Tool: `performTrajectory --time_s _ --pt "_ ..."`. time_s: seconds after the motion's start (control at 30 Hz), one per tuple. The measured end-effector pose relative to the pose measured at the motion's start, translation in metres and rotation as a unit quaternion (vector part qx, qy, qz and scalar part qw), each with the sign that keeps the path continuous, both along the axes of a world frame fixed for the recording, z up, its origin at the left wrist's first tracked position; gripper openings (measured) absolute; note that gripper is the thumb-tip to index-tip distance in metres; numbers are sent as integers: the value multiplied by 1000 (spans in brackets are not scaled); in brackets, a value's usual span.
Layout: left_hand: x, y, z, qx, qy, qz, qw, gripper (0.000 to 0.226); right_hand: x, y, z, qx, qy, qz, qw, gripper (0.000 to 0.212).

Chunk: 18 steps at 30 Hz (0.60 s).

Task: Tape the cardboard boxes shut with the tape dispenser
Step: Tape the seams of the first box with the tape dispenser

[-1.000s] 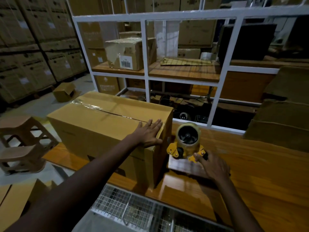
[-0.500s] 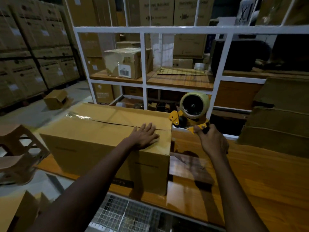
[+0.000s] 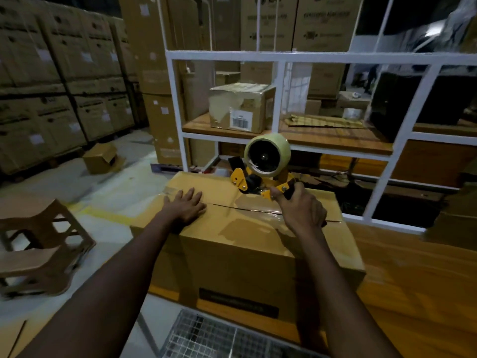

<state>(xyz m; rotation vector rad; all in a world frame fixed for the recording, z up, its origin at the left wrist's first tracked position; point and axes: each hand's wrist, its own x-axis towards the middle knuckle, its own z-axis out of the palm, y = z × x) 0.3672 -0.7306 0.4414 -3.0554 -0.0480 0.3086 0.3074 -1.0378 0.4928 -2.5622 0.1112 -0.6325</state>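
From my remote view, all positions are referenced to the cardboard box (image 3: pixel 245 254), which stands on the left end of the wooden table (image 3: pixel 413 280). Well left of the box, a brown stool (image 3: pixel 38 244) stands on the floor. Beyond the box's left end, a small open carton (image 3: pixel 102 160) lies on the floor. My left hand (image 3: pixel 184 206) rests palm down on the box top at the left part of the centre seam, fingers straight and holding nothing. To its right, the tape dispenser (image 3: pixel 260 171) sits over the far side of the box top, its tape roll upright; I cannot tell whether its front end touches the cardboard. My right hand (image 3: pixel 300 210) is curled round the dispenser's handle, above a glossy strip of tape on the seam. Behind the box stands a white rack (image 3: pixel 284 58).
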Motion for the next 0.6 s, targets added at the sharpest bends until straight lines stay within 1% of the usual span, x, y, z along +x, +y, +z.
performTrajectory --time_s 0.07,0.17,0.3,0.43,0.5,0.57,0.6 --pt "8 38 0 -20 -14 39 999 68 4 27 -2 3 -2 2 1000 55" --pt "17 69 -4 -36 -22 26 999 71 8 51 -8 6 -2 6 1000 54" --pt "5 59 -3 -74 -51 68 994 74 5 60 -10 0 1 10 1000 51" --pt "-45 17 -14 -99 -66 92 989 76 -5 46 -14 -3 -10 6 1000 55" --pt "-74 1 -11 -113 -65 15 991 69 -11 37 -14 -4 -14 1 1000 58" --pt "-92 -2 2 -112 -79 -82 987 50 -19 28 -12 2 -9 -5 1000 58" --pt "-97 3 11 -97 -75 -111 986 47 -23 23 -11 4 -7 -4 1000 57"
